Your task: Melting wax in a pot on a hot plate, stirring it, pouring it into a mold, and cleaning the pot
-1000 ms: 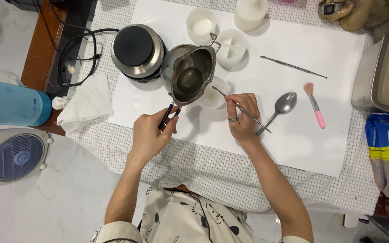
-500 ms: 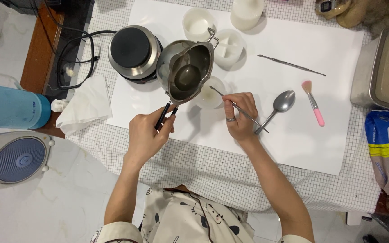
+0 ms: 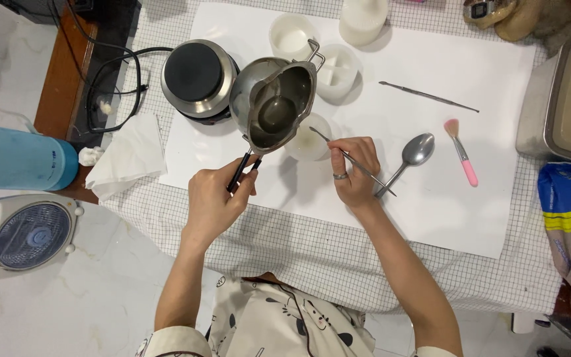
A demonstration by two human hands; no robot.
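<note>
Left hand: closed around the black handle of a steel melting pot. The pot is held raised and tilted over a small white cup, which is partly covered by the pot's lower rim. A dark pool of liquid is seen in the pot's bottom.

Right hand: a thin metal pick is pinched between thumb and fingers, a ring being worn on one finger. The pick's tip is pointed toward the small white cup, at or just above its rim; actual contact cannot be told.

Items on the white paper sheet, listed outward:
- Metal spoon, laid just right of the right hand, bowl away from the person.
- Pink-handled brush, laid further right, apart from the spoon.
- Second thin metal tool, laid slantwise above the spoon.
- White divided mould, just beyond the pot's spout.
- Two further white round containers, set at the sheet's far edge.
- Round electric hotplate, set just left of the pot, its black cable trailed off to the left.

Items off the sheet: a crumpled white tissue on the checked tablecloth; a blue bottle and a small fan further left.
</note>
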